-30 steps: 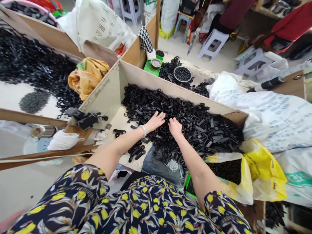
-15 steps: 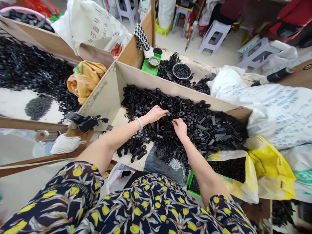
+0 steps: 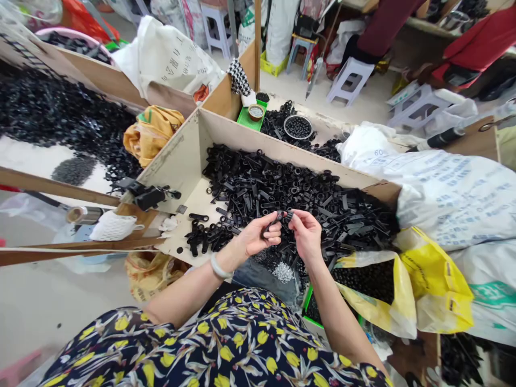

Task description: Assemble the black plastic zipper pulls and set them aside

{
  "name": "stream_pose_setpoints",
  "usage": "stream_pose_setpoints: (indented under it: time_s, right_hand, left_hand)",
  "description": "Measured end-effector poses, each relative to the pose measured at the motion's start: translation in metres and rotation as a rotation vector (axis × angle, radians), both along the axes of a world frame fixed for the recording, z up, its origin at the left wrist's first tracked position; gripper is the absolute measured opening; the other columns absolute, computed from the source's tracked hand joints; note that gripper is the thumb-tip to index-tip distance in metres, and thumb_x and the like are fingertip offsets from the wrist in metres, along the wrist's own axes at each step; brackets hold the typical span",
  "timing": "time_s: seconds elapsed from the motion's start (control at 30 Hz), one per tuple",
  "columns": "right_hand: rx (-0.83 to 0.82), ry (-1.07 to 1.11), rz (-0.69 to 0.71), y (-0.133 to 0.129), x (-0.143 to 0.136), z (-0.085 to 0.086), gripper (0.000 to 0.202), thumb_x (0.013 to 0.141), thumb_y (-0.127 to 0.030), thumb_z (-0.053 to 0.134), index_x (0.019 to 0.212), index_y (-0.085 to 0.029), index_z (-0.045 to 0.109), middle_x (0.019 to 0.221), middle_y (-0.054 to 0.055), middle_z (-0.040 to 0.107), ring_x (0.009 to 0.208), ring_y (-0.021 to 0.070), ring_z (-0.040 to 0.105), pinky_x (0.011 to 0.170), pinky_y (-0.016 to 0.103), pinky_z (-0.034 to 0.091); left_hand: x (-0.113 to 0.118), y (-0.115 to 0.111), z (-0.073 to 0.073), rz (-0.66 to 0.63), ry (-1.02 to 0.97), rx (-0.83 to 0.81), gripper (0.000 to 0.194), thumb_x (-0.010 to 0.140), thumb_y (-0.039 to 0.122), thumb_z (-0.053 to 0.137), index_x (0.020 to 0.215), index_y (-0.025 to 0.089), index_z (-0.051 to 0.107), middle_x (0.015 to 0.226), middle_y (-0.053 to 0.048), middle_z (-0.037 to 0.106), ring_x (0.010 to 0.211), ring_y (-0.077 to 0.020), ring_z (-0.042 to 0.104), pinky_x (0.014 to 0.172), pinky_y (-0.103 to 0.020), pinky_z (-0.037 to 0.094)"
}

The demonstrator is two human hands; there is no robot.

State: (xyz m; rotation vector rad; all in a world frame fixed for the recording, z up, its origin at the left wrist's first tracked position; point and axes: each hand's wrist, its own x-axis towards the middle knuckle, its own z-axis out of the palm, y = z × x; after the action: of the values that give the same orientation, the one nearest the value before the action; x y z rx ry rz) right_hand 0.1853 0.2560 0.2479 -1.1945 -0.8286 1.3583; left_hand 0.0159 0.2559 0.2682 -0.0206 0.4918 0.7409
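Observation:
My left hand (image 3: 263, 234), with a pale bangle at its wrist, is closed around a black plastic lever-like part (image 3: 271, 224). Close to its right, my right hand (image 3: 306, 232) pinches a small black ribbed ring (image 3: 288, 216) between thumb and fingertips. The two parts meet or nearly touch; fingers hide the exact contact. Both hands are raised over the near edge of a heap of black plastic parts (image 3: 258, 177), a mix of flat levers and rings. Just below them lies a small pile of silvery metal pins (image 3: 283, 272) on a dark cloth (image 3: 258, 278).
Wooden walls (image 3: 282, 148) enclose the heap. Several black levers (image 3: 201, 236) lie at its left. To the right stand a yellow plastic bag (image 3: 439, 279) and white woven sacks (image 3: 455, 188). A green tray (image 3: 308, 301) sits by my right forearm. Another person (image 3: 387, 27) is across the aisle.
Both hands have come up from the heap and back toward my body. Each now holds a black part, and the two parts are brought together.

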Motion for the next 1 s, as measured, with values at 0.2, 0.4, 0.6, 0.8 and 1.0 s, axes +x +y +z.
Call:
stream_pose_setpoints:
  time_s: [0.2, 0.4, 0.6, 0.8, 1.0]
  right_hand:
    - [0.064, -0.163, 0.102, -0.022, 0.003, 0.001, 0.023, 0.085, -0.041, 0.082, 0.098, -0.023, 0.080, 0.084, 0.000, 0.072, 0.070, 0.0126, 0.060, 0.070, 0.028, 0.051]
    - [0.220, -0.404, 0.269, -0.032, 0.019, 0.011, 0.017, 0.090, -0.038, 0.078, 0.101, -0.025, 0.083, 0.087, 0.002, 0.070, 0.075, 0.0150, 0.063, 0.070, 0.030, 0.053]
    - [0.449, -0.654, 0.409, -0.036, 0.028, 0.026, 0.016, 0.097, -0.036, 0.070, 0.102, -0.027, 0.083, 0.087, 0.003, 0.072, 0.076, 0.0162, 0.066, 0.069, 0.031, 0.054]
    - [0.566, -0.773, 0.439, -0.047, 0.028, 0.035, 0.017, 0.101, -0.032, 0.066, 0.106, -0.029, 0.082, 0.090, 0.004, 0.074, 0.078, 0.0166, 0.069, 0.072, 0.031, 0.057]
    - [0.520, -0.778, 0.398, -0.061, 0.024, 0.041, 0.020, 0.101, -0.033, 0.065, 0.114, -0.031, 0.079, 0.099, 0.006, 0.072, 0.087, 0.0194, 0.069, 0.079, 0.036, 0.060]
  left_hand:
    - [0.016, -0.038, 0.006, 0.067, 0.245, 0.079, 0.034, 0.094, 0.048, 0.072, 0.096, 0.015, 0.062, 0.072, 0.003, 0.055, 0.049, -0.0036, 0.039, 0.047, -0.017, 0.032]
    - [0.008, -0.053, 0.010, 0.030, 0.644, 0.403, 0.043, 0.091, 0.057, 0.067, 0.088, 0.014, 0.064, 0.078, -0.003, 0.065, 0.057, -0.0083, 0.053, 0.054, -0.022, 0.039]
    - [0.007, -0.065, 0.013, -0.053, 0.694, 0.356, 0.034, 0.090, 0.049, 0.061, 0.085, 0.015, 0.061, 0.075, -0.004, 0.065, 0.057, -0.0112, 0.054, 0.054, -0.024, 0.040]
    - [0.003, -0.074, 0.024, -0.138, 0.882, 0.578, 0.037, 0.100, 0.048, 0.049, 0.085, 0.017, 0.061, 0.076, -0.002, 0.062, 0.058, -0.0114, 0.046, 0.054, -0.025, 0.034]
    - [-0.002, -0.087, 0.038, -0.206, 1.073, 0.810, 0.031, 0.106, 0.043, 0.045, 0.120, 0.019, 0.059, 0.079, 0.001, 0.058, 0.070, -0.0149, 0.052, 0.065, -0.026, 0.041]
